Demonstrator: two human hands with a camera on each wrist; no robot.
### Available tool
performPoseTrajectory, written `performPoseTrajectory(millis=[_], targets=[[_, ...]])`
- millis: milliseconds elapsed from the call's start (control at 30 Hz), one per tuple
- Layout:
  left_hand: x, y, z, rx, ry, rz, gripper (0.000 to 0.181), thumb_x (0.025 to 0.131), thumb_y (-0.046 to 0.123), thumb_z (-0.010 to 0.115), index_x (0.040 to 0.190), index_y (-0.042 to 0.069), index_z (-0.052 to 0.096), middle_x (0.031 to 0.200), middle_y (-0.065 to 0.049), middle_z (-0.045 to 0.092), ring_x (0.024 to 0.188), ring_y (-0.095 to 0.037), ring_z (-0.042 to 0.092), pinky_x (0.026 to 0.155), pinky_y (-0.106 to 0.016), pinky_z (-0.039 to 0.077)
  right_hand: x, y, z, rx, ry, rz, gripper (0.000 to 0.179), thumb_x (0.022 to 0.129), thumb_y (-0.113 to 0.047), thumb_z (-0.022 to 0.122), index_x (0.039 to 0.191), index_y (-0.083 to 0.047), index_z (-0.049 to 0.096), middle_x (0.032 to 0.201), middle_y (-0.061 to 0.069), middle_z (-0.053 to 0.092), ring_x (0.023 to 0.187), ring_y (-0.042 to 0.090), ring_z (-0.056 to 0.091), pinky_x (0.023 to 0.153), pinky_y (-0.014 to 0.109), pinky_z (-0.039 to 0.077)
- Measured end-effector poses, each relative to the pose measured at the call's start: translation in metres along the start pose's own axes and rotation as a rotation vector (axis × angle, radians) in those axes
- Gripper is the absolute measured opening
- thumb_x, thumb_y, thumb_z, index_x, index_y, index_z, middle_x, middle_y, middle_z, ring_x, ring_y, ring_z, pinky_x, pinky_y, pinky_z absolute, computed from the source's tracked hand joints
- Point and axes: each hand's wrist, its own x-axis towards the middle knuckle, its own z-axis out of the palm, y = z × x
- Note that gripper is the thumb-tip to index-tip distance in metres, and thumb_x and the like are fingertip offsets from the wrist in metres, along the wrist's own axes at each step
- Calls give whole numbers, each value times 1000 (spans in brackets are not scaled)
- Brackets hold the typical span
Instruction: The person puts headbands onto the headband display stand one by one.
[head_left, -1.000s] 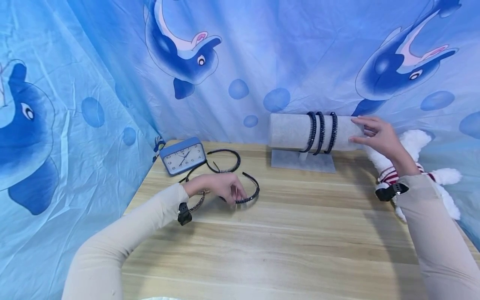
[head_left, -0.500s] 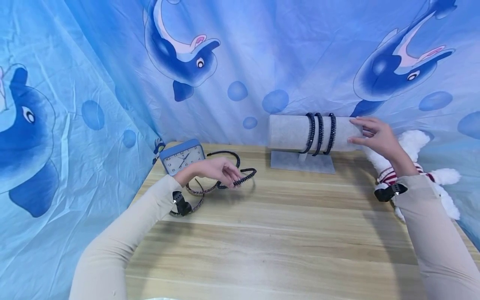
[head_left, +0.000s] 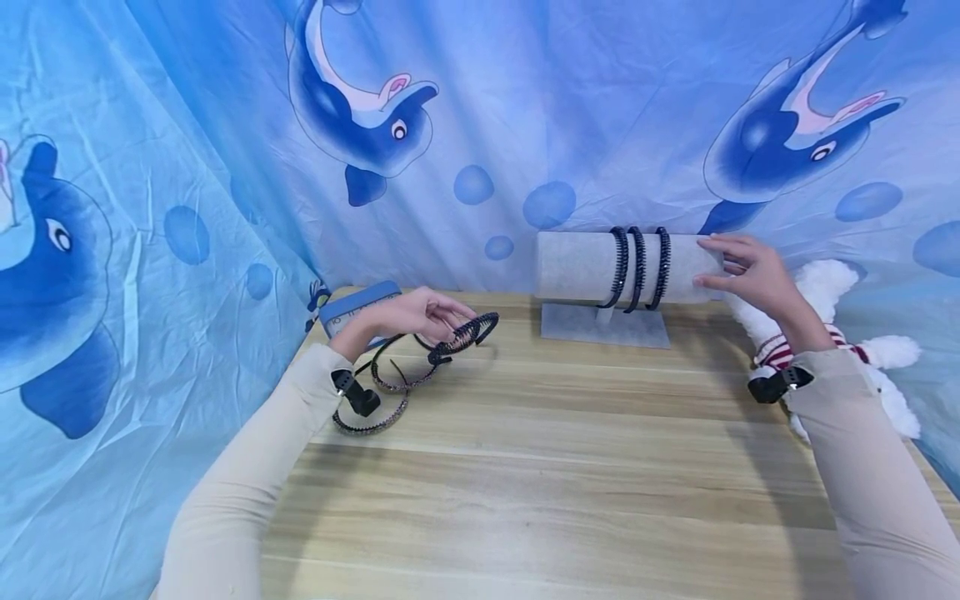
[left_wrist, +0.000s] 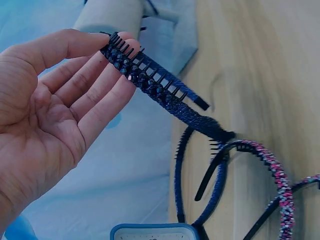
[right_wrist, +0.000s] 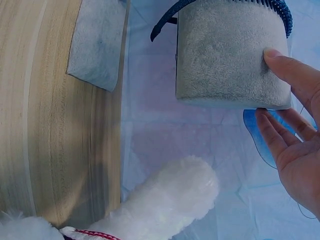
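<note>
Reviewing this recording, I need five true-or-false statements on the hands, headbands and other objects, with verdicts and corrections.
1. The left hand holds a dark headband. True.
2. The right hand touches the grey roll. True.
3. Only two headbands sit on the roll. False: three dark headbands do.
4. The blue clock is partly hidden in the head view. True.
5. The clock is near the right hand. False: the white plush toy is; the clock is by the left hand.

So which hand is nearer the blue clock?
Left. The left hand, pinching a dark headband, partly covers the blue clock in the head view; the right hand touches the right end of the grey roll, well to the clock's right.
</note>
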Motion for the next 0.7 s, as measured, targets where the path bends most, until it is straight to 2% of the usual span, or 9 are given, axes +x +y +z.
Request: performPoseTrajectory(millis=[133,267,400,500,533,667,700], targets=[[-2,1,-8,-42,31,-19,58,95,4,66,150,6,49,134,-24,65,110,-25,70,93,-38,62,0,-1,0,5,4,-2,63,88,-22,82,145,-12,57,146,13,46,126,9,48,105,6,43],[-1,2,-11,-89,55,-26,58,96,3,64,151,4,47,137,-27,61,109,-21,70,91,-34,62,0,-1,0,-3,7,-1,63,88,-22,82,145,-11,57,147,14,46,127,10,48,106,7,43],[1,3,-11,-133,80,-26,57,95,1,62,150,4,48,141,-30,57,109,-23,68,85,-28,61,0,-1,-1,-9,1,6,64,88,-22,82,146,-10,56,148,15,45,131,20,47,116,27,44],[5,4,-11,-175,105,-20,55,95,0,61,149,6,50,142,-29,57,111,-24,68,83,-27,61,0,-2,-1,-6,-2,9,65,88,-21,82,146,-10,56,149,15,45,133,26,46,119,40,42],[6,4,-10,-188,115,-18,55,96,0,61,149,7,50,142,-27,57,114,-23,67,86,-27,61,0,-2,-1,-4,-2,9,65,88,-21,82,146,-10,56,149,15,45,133,26,46,119,40,42],[11,5,-10,-240,175,-9,54,98,1,60,150,9,49,144,-23,57,116,-22,68,92,-30,61,0,-2,0,-3,3,9,64,88,-22,82,146,-11,56,149,15,45,132,20,47,115,23,44],[13,6,-9,-252,197,-6,54,98,1,61,150,9,49,143,-22,58,117,-22,68,95,-33,60,0,-2,0,-3,3,8,64,88,-22,82,146,-11,56,149,15,45,131,19,48,115,22,44]])
